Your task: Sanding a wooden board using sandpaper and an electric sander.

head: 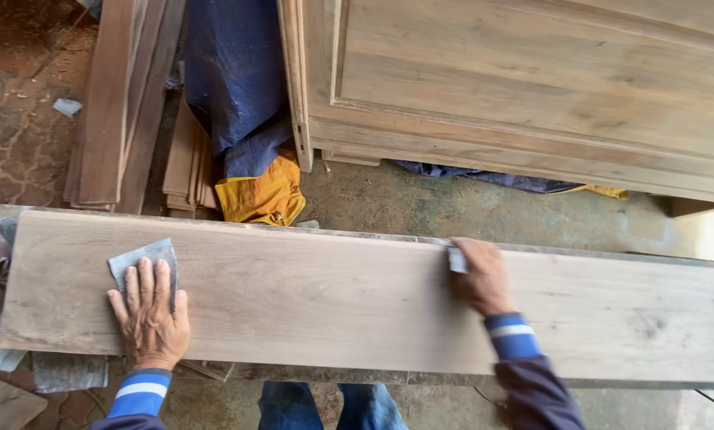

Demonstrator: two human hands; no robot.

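While a long pale wooden plank (357, 306) lies flat across a workbench (627, 256), its face is being rubbed down by hand. A grey sheet of sandpaper (143, 261) is pressed against the plank near its left end by the left hand (150, 314), which is laid flat on the sheet with fingers spread wide. A second, smaller folded piece of sandpaper (455, 259) is pinched at the plank's far edge by the right hand (483, 277), whose fingers are curled closed around it. Both wrists are covered by blue sleeves with a white stripe.

The step in hand is judged to be the sanding of the board, with the broad face worked at the left and the far edge dressed near the middle. For the next stroke, even pressure would be called for, along the grain, with the plank kept from sliding on the bench.

Scraps of worn grey abrasive sheet (68, 371) are seen under the plank's near left corner, and an offcut of wood (5, 404) lies at the lower left. Beyond the bench, a large panelled wooden door (532, 87) is propped on the dusty concrete floor (420, 203). A blue tarpaulin (233, 80) and a yellow cloth (263, 195) are bundled beside it, and a stack of darker boards (118, 103) is leaned at the left.
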